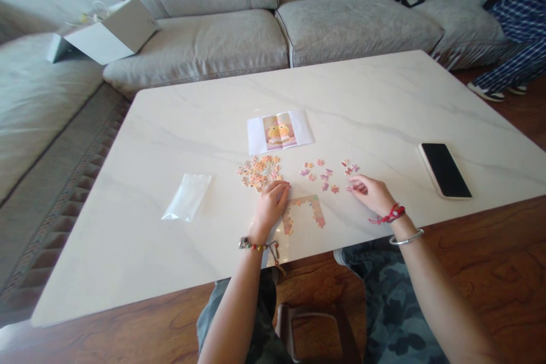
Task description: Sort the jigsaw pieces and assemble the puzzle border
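Observation:
A pile of small pastel puzzle pieces lies on the white marble table. My left hand rests at the pile's near edge, fingers curled on pieces I cannot make out. A partly joined puzzle frame lies between my hands. My right hand sits to the right of it, fingers pinched on a small puzzle piece at the table. Scattered loose pieces lie just beyond it. A reference picture of a yellow figure lies further back.
A clear plastic bag lies left of the pile. A black phone rests at the right. A grey sofa with white boxes wraps the table's far side. Another person's legs show at top right.

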{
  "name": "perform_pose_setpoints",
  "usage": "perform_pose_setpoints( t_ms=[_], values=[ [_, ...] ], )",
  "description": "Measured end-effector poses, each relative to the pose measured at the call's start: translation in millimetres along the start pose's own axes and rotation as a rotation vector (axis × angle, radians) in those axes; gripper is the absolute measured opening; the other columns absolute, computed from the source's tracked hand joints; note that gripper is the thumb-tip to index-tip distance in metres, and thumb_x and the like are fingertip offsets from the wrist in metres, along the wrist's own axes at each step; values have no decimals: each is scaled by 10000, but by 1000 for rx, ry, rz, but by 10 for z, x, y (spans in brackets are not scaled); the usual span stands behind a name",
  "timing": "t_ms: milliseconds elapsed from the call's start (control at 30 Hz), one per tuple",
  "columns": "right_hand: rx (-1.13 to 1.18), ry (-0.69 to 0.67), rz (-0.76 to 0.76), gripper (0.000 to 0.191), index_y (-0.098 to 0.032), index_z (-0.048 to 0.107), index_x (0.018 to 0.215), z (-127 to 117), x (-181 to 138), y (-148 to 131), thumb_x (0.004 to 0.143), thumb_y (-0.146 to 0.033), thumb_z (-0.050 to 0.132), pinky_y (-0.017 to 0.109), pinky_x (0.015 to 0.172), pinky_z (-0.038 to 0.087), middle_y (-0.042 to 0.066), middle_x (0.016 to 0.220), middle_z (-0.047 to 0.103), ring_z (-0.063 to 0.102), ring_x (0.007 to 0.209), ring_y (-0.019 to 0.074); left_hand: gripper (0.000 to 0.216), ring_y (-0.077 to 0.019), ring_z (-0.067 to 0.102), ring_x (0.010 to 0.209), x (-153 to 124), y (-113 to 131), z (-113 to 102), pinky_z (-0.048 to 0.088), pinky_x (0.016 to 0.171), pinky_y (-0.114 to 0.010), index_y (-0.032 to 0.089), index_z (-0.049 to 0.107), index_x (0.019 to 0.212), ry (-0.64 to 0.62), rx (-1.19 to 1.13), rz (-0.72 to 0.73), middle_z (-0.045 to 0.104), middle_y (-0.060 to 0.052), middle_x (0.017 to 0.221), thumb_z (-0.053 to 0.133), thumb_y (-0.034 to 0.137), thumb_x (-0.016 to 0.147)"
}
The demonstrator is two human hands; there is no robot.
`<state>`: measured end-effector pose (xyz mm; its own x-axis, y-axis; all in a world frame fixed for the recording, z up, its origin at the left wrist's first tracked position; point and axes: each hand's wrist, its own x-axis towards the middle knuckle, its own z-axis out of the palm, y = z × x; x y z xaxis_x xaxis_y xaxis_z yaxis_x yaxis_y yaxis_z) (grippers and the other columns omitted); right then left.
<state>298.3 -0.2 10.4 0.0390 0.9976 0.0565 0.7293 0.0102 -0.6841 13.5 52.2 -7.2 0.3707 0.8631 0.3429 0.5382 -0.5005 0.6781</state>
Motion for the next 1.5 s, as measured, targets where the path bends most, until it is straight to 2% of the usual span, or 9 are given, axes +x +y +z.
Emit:
perform_pose_setpoints(
  t_ms=[167, 400, 567, 800, 1067, 1233, 1500],
  values=[
    [33, 2, 12, 132, -199, 631, 773, 0, -10, -23, 743, -265, 520, 278, 625, 519, 34, 726, 681, 627, 660, 153, 200, -151, 580, 878, -24, 17, -14, 466, 819, -304, 186, 599, 868, -1, 6, 0, 619, -53, 933, 411, 253, 866],
    [37, 36, 59, 178, -194, 635, 839, 15, 9, -8, 728, -306, 551, 274, 617, 517, 25, 692, 673, 616, 615, 142, 197, -155, 577, 880, -53, 7, -29, 466, 818, -306, 187, 599, 873, -7, 3, -8, 616, -57, 942, 410, 246, 866],
    [68, -17, 63, 148, -188, 641, 791, 28, 4, -26, 725, -289, 556, 273, 639, 511, 38, 733, 678, 622, 672, 152, 197, -152, 576, 870, -66, 17, -39, 464, 813, -301, 187, 597, 866, -14, 1, -8, 611, -54, 931, 410, 246, 865],
    [-33, -43, -54, 154, -185, 650, 791, 13, 19, -9, 732, -293, 558, 266, 601, 490, 45, 755, 654, 586, 629, 139, 188, -145, 575, 868, -63, 35, -49, 463, 810, -289, 186, 597, 864, -24, 4, -1, 610, -52, 937, 414, 230, 864],
    [-86, -18, -77, 157, -171, 640, 828, 48, 42, 12, 707, -226, 555, 263, 595, 478, 45, 773, 622, 563, 609, 128, 193, -146, 574, 881, -79, 0, -52, 461, 819, -290, 180, 597, 879, -30, 5, 18, 611, -56, 945, 410, 224, 866],
    [-107, -13, -84, 100, -173, 628, 775, 56, 44, 25, 703, -196, 562, 258, 582, 471, 32, 745, 600, 549, 578, 117, 184, -142, 575, 869, -88, -8, -38, 464, 808, -278, 174, 598, 871, -18, 2, 24, 613, -58, 935, 419, 219, 862],
    [-101, -14, -169, 19, -186, 570, 707, 53, 50, 42, 723, -189, 561, 277, 628, 480, 31, 748, 567, 559, 659, 136, 182, -143, 578, 868, -94, -10, -31, 464, 810, -278, 173, 595, 877, -22, 15, 27, 614, -61, 946, 420, 218, 862]
  ],
)
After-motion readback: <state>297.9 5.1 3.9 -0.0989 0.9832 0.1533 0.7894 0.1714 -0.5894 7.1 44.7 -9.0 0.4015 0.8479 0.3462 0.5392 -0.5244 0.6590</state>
